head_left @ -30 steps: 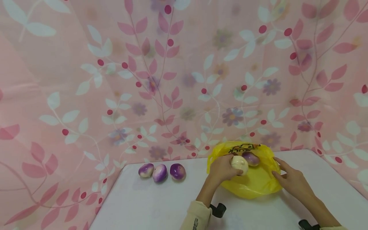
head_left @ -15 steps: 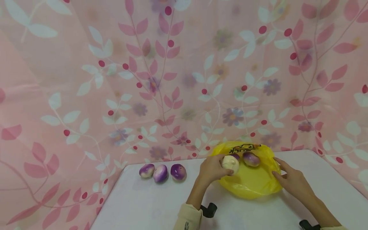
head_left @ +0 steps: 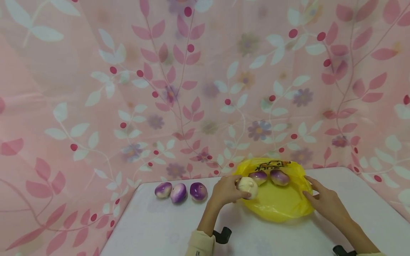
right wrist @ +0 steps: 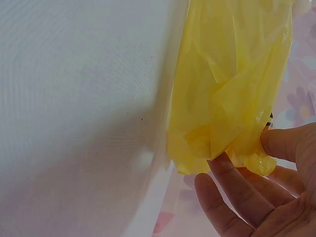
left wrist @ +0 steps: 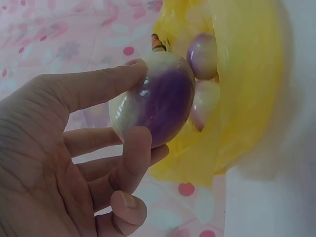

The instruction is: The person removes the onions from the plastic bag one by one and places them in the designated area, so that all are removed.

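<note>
My left hand (head_left: 225,191) holds a purple-and-white turnip (head_left: 248,188) at the left rim of a yellow plastic bag (head_left: 275,206). In the left wrist view, thumb and fingers curl around that glossy turnip (left wrist: 165,101), whose purple side faces the camera. Inside the bag's open mouth lie two more turnips, a left one (head_left: 258,177) and a right one (head_left: 280,177). At the bag's right edge, my right hand (head_left: 330,202) pinches the plastic; the right wrist view shows the thumb and fingers on the gathered film (right wrist: 237,123).
Three turnips sit in a row on the left of the white table (head_left: 153,227): a left one (head_left: 163,190), a middle one (head_left: 178,193) and a right one (head_left: 198,191). A pink floral curtain (head_left: 205,89) hangs behind the table.
My left hand has moved left with its turnip, from over the bag's inside to its left rim. A second turnip in the bag has come into sight. The right hand stays put.
</note>
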A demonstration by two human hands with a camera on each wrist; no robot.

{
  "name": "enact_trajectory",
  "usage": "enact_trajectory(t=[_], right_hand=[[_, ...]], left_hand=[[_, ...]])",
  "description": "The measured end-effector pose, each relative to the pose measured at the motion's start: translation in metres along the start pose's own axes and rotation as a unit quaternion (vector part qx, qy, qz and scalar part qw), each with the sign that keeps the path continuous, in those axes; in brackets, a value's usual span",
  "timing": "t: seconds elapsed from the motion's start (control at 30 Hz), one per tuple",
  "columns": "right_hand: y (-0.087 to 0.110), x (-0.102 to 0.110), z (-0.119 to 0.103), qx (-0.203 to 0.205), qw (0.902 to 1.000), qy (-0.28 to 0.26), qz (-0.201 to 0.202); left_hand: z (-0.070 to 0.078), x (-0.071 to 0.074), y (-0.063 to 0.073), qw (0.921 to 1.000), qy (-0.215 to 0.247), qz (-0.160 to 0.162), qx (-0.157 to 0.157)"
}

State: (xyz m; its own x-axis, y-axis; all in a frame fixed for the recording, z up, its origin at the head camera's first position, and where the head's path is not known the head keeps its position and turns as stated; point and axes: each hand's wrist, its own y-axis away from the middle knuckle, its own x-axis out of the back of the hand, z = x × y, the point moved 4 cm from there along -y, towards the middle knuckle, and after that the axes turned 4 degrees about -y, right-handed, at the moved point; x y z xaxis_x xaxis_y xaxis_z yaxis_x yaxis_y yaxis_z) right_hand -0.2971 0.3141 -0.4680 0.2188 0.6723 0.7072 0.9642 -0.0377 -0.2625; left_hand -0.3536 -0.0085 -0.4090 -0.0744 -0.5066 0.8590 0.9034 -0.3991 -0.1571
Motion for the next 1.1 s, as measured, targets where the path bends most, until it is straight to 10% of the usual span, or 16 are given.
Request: enact_trajectory(t=[1.1], right_hand=[[0.0, 0.0, 0.002, 0.011, 0.9999, 0.002, 0.006]], left_hand=[[-0.095, 0.026, 0.053, 0.9989, 0.024, -0.03, 0.028]])
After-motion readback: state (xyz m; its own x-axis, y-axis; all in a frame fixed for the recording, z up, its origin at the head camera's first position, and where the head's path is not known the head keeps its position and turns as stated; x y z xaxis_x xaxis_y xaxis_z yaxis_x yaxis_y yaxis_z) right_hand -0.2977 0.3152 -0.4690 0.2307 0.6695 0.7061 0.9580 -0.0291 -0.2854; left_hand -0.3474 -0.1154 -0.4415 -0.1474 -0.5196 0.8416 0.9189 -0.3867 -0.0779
